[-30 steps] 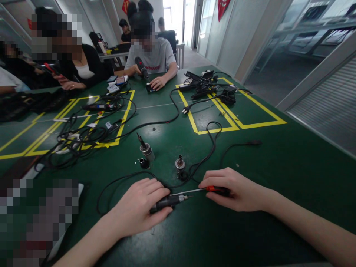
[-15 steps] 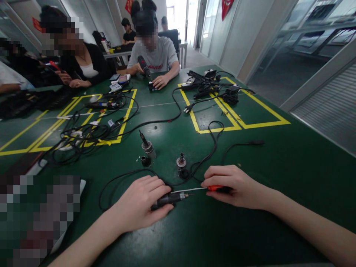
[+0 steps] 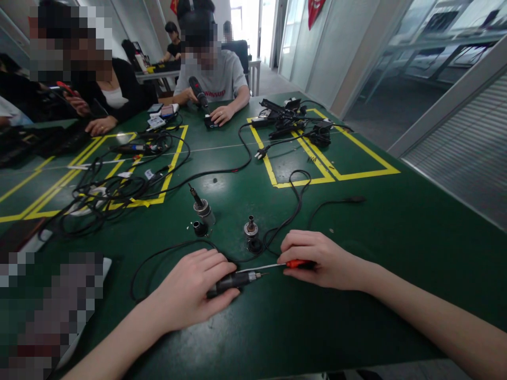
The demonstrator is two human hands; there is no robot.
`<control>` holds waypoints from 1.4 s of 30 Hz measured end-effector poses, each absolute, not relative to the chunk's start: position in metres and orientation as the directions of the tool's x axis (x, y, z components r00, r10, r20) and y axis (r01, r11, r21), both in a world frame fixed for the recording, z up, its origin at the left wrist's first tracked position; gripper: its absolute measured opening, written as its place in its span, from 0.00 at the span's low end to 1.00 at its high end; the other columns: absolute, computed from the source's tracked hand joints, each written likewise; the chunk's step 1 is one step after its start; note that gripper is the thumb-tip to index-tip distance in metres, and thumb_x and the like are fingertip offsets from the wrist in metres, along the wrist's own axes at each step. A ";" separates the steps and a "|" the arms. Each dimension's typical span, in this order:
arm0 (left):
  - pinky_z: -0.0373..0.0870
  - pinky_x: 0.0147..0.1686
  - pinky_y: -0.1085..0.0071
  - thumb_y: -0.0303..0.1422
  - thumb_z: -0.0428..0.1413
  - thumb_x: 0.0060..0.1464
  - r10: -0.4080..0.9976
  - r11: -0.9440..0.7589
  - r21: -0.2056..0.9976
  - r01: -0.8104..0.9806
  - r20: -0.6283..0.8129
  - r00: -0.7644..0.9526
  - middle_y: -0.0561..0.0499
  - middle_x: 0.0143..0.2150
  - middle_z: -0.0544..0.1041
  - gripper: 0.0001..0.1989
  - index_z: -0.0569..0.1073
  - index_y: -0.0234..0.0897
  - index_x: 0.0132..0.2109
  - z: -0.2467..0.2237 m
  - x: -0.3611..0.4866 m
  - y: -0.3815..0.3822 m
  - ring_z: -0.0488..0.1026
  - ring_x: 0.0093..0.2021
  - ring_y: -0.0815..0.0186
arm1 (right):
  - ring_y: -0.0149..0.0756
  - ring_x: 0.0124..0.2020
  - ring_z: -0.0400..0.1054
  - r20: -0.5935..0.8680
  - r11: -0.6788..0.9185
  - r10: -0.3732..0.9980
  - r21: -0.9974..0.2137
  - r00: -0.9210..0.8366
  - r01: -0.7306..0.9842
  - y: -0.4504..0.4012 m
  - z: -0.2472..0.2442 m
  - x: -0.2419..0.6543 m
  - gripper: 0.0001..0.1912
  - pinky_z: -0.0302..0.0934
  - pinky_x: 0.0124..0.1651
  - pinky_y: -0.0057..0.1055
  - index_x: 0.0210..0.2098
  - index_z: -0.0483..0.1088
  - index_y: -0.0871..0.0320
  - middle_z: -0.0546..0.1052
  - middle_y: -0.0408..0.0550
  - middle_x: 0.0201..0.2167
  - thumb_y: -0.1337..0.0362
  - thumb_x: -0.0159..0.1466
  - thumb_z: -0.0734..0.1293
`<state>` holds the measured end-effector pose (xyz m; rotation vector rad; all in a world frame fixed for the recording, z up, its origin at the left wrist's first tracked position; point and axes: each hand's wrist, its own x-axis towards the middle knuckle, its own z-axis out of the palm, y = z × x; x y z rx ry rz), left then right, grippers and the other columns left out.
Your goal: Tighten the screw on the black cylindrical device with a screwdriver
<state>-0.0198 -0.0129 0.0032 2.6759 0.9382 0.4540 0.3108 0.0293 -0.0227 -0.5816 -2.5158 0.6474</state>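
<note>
Running crosswise, black handpiece (image 3: 236,281) pointing right, screwdriver (image 3: 297,263) left

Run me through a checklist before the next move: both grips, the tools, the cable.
1. Left grip on the black tool: ok, wrapped over its body.
2. Right grip on the red-handled screwdriver: ok.
3. Screwdriver tip clear of the left grip: cannot tell, shaft meets it.
4. Metal nose of the black tool uncovered: ok.
5. Two metal parts apart from both grips: ok.
6. Cable free of left arm: cannot tell.
</note>
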 end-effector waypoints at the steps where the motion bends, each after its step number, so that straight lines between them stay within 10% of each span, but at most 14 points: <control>1: 0.75 0.40 0.63 0.35 0.58 0.71 0.639 -0.754 0.350 0.556 0.197 0.743 0.49 0.42 0.84 0.09 0.78 0.37 0.53 0.003 -0.020 -0.013 0.81 0.40 0.59 | 0.39 0.41 0.76 0.336 0.794 0.504 -0.542 -0.796 0.275 0.029 -0.023 0.310 0.04 0.70 0.44 0.33 0.45 0.80 0.59 0.81 0.52 0.41 0.71 0.71 0.72; 42: 0.78 0.39 0.67 0.35 0.58 0.71 0.637 -0.759 0.357 0.545 0.236 0.733 0.47 0.42 0.84 0.09 0.80 0.39 0.52 0.005 -0.024 -0.010 0.82 0.39 0.61 | 0.38 0.37 0.73 0.358 0.794 0.515 -0.542 -0.779 0.275 0.033 -0.016 0.316 0.05 0.65 0.43 0.35 0.39 0.78 0.56 0.81 0.48 0.36 0.63 0.73 0.72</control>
